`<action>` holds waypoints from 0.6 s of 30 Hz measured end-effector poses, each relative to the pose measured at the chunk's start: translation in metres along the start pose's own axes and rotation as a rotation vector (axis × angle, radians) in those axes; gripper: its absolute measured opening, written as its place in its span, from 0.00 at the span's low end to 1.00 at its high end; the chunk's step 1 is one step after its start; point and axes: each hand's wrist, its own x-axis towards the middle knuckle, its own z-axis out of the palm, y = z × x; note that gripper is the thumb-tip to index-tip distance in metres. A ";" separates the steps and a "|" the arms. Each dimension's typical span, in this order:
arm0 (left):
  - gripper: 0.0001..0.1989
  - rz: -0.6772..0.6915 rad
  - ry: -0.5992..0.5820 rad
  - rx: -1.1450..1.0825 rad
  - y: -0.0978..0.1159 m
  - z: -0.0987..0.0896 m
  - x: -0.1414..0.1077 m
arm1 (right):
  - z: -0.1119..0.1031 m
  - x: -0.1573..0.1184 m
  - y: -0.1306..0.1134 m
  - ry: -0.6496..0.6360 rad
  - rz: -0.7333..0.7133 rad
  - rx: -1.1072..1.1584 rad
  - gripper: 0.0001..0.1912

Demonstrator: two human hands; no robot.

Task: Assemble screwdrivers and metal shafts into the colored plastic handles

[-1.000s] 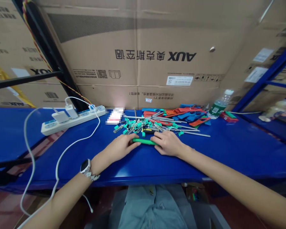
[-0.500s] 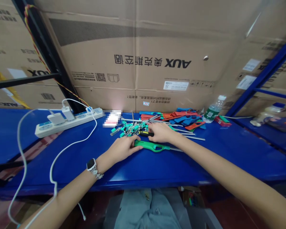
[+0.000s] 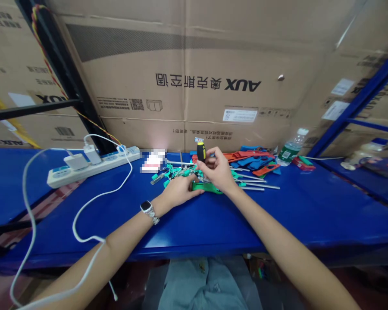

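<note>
My right hand (image 3: 219, 171) grips a short screwdriver (image 3: 201, 152) whose black and yellow handle points up; its lower end is hidden. Just below it, my left hand (image 3: 182, 190) is closed on the grip of a green long-nosed lighter (image 3: 208, 187) lying on the blue table. My right hand and wrist cover part of the lighter. Behind both hands spreads a pile of turquoise lighter parts (image 3: 183, 172) with thin metal tubes (image 3: 254, 188).
Red and blue plastic handle pieces (image 3: 254, 162) lie at the back right, beside a water bottle (image 3: 291, 148) and a small red box (image 3: 303, 163). A white power strip (image 3: 116, 162) with a looping white cable (image 3: 79, 211) sits at left. A cardboard box wall (image 3: 181, 56) stands behind.
My right hand has lifted and turned the screwdriver from lying flat to upright. My left hand has shifted right and slightly away with the green lighter.
</note>
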 end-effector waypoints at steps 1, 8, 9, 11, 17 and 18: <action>0.16 -0.001 0.004 -0.016 0.000 0.000 0.000 | 0.005 -0.002 0.004 0.014 0.011 0.049 0.18; 0.16 -0.035 -0.002 -0.099 -0.006 0.003 -0.004 | 0.013 -0.012 0.011 0.057 0.051 0.268 0.22; 0.16 -0.028 0.000 -0.109 -0.007 0.004 -0.004 | 0.013 -0.013 0.011 0.063 0.050 0.269 0.21; 0.16 -0.016 0.001 -0.122 -0.010 0.005 -0.003 | 0.014 -0.015 0.010 0.059 0.039 0.273 0.20; 0.15 -0.009 0.002 -0.130 -0.012 0.005 -0.003 | 0.014 -0.018 0.009 0.016 0.002 0.238 0.19; 0.15 -0.008 0.003 -0.132 -0.011 0.005 -0.003 | 0.014 -0.018 0.009 0.014 -0.004 0.232 0.19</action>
